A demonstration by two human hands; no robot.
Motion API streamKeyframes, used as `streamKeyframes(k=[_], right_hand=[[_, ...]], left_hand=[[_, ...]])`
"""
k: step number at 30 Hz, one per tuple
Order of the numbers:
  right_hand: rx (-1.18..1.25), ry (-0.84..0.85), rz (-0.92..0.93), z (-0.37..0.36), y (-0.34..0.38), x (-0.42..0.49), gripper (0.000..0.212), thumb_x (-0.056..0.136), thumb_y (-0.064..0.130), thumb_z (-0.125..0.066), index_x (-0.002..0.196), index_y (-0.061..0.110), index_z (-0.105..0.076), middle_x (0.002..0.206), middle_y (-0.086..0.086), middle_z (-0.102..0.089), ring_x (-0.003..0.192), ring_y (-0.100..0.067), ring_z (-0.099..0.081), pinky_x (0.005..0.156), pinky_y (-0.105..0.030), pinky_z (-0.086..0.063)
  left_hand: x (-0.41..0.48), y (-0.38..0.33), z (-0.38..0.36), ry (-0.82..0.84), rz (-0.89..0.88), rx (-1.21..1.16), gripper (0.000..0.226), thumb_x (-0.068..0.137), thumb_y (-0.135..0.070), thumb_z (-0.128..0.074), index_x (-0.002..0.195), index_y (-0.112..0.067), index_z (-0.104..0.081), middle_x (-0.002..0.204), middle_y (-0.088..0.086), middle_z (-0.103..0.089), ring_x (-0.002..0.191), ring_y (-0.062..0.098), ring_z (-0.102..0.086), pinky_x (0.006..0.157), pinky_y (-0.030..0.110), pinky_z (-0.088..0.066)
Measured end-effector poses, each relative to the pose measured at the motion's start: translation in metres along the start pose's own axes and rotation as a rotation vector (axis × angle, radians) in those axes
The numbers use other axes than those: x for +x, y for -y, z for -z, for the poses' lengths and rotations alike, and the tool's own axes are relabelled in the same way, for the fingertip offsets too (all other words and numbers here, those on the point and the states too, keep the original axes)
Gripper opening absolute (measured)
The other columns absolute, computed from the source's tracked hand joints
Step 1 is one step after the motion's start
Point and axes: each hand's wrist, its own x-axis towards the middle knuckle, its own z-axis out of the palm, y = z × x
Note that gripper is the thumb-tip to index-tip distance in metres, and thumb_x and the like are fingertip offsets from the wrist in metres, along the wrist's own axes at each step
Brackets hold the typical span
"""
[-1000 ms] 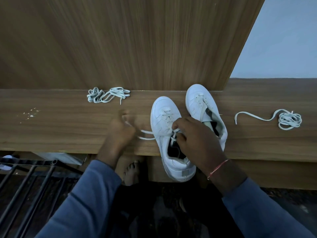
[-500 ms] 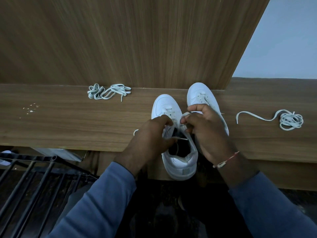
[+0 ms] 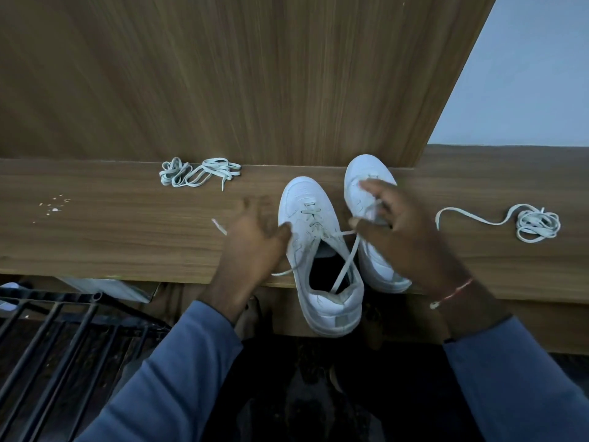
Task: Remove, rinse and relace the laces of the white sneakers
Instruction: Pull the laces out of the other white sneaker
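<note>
Two white sneakers stand on a wooden ledge (image 3: 127,237). The left sneaker (image 3: 318,218) has its heel hanging over the front edge. The right sneaker (image 3: 379,269) is partly hidden behind my right hand (image 3: 404,231). A white lace (image 3: 345,261) is threaded through the left sneaker's lower eyelets. My right hand pinches one strand beside the tongue, and the slack crosses the shoe's opening. My left hand (image 3: 251,244) hovers palm down at the sneaker's left side, fingers spread and blurred, thumb against the shoe. The lace's other end runs beneath it, tip (image 3: 219,226) showing.
A loose lace bundle (image 3: 197,173) lies at the back of the ledge, and another (image 3: 538,225) with a long tail lies at the right. An upright wood panel (image 3: 223,74) rises behind. A black metal rack (image 3: 63,330) stands lower left. White specks (image 3: 54,205) dot the ledge.
My left hand has left the sneaker's tongue and swung out to the left. My right hand has moved up and right, drawing the lace across the shoe's opening.
</note>
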Motion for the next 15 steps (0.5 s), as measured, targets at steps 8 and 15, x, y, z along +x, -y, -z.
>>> streamKeyframes(k=[8,15], right_hand=[[-0.486,0.297,0.14,-0.019,-0.002,-0.004,0.051,0.081,0.028,-0.068,0.13,0.028,-0.057,0.118,0.004,-0.066,0.112,-0.016,-0.06,0.096,-0.031,-0.046],[-0.145,-0.091,-0.095,0.009,-0.005,0.005,0.019,0.086,0.004,-0.064,0.088,0.021,-0.071,0.075,0.008,-0.069,0.062,0.0,-0.063,0.058,-0.009,-0.045]], left_hand=[[-0.019,-0.001,-0.026,0.287,-0.226,0.141,0.066,0.072,-0.011,-0.071,0.134,-0.015,-0.051,0.131,0.006,-0.054,0.121,0.023,-0.05,0.102,0.031,-0.038],[-0.011,0.006,-0.021,0.241,-0.118,0.06,0.06,0.07,-0.019,-0.077,0.127,-0.018,-0.057,0.113,0.0,-0.062,0.1,0.01,-0.058,0.087,0.024,-0.046]])
